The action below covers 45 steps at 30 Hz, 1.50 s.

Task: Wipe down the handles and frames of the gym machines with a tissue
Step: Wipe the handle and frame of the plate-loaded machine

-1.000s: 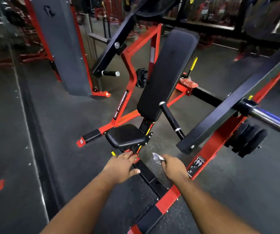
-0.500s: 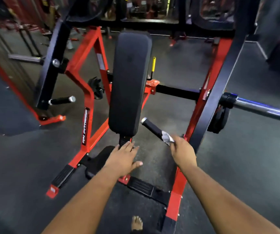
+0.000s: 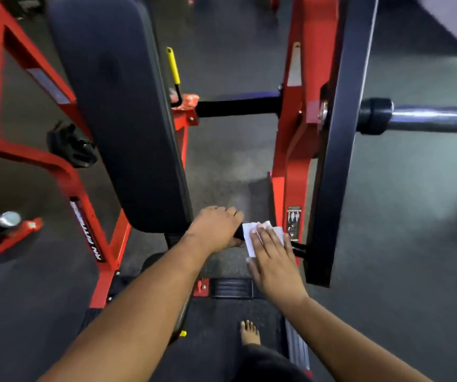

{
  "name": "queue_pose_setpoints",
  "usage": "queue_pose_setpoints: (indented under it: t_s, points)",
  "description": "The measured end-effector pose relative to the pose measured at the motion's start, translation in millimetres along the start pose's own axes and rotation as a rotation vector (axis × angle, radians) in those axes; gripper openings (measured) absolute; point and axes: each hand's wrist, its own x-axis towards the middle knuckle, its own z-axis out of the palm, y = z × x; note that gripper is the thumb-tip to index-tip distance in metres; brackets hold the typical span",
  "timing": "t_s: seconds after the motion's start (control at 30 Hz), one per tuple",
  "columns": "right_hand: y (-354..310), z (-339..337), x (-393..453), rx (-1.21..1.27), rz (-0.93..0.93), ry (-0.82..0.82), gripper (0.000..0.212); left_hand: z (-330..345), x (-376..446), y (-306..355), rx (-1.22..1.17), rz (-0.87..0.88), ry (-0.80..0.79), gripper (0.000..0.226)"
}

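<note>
Two hands on one black handle (image 3: 299,248) — left hand (image 3: 213,230) clenched round its free end. Right hand (image 3: 272,260) lies with fingers (image 3: 266,239) straight, pressing the tissue (image 3: 249,238) onto the handle, beside the black arm (image 3: 337,150).

White lettering runs along a black strip (image 3: 88,230) on the slanting tube of the red frame (image 3: 64,172), at the near left of the scene; only its lower end can be read, as "AN FITN", and the rest is blurred. A small silver plate (image 3: 293,223) is fixed to the red upright at the right, near the hands; it bears marks too small to read. No other text can be made out.
</note>
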Motion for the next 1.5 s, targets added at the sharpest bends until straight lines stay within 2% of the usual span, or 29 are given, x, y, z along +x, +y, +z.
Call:
queue_pose_setpoints:
  t_s: [0.17,0.23,0.33,0.5,0.57,0.6,0.67,0.73,0.77,0.9,1.0,1.07,1.13,1.23,1.43,1.5]
  points:
    - [-10,-19,25,-0.024,0.181,0.089,0.046,-6,20,-12,0.025,0.091,-0.040,0.030]
    - [-13,-24,53,-0.030,0.258,0.019,0.043,-6,21,-14,-0.007,0.100,-0.023,0.029]
    - [-16,-20,67,-0.018,0.324,-0.092,0.051,-4,23,-18,-0.034,0.120,0.042,0.039]
    - [-40,1,18,0.119,0.408,0.100,0.046,-3,16,-36,-0.004,0.114,0.000,0.031]
    - [-40,1,30,0.112,0.459,0.154,0.039,-3,14,-36,0.007,0.128,0.013,0.028]
    - [-37,-3,44,0.072,0.498,0.145,0.038,-4,13,-35,0.015,0.135,0.018,0.027]
    - [-32,-21,76,0.018,0.539,-0.035,0.054,-6,13,-34,0.023,0.149,0.031,0.025]
    - [-26,-27,92,0.021,0.517,-0.184,0.058,-6,13,-35,0.028,0.172,0.034,0.024]
    - [-25,-25,91,0.031,0.516,-0.177,0.055,-6,14,-35,0.033,0.181,0.037,0.024]
    - [-39,-2,40,0.000,0.495,0.139,0.037,-4,17,-35,0.043,0.186,0.049,0.027]
    - [-24,6,16,-0.008,0.633,0.195,0.043,-3,18,-35,0.036,0.180,0.037,0.026]
    - [-15,1,33,-0.030,0.720,0.162,0.050,-2,18,-35,0.036,0.174,0.046,0.025]
    - [-21,-2,57,-0.044,0.648,0.098,0.055,-3,17,-35,0.042,0.176,0.053,0.026]
    - [-35,2,59,0.015,0.442,0.135,0.044,-4,16,-35,0.034,0.175,0.054,0.028]
    - [-17,-2,20,-0.024,0.541,0.158,0.044,-6,16,-36,0.026,0.185,0.050,0.032]
    - [-23,-2,33,0.016,0.456,0.135,0.046,-5,16,-36,0.029,0.180,0.043,0.033]
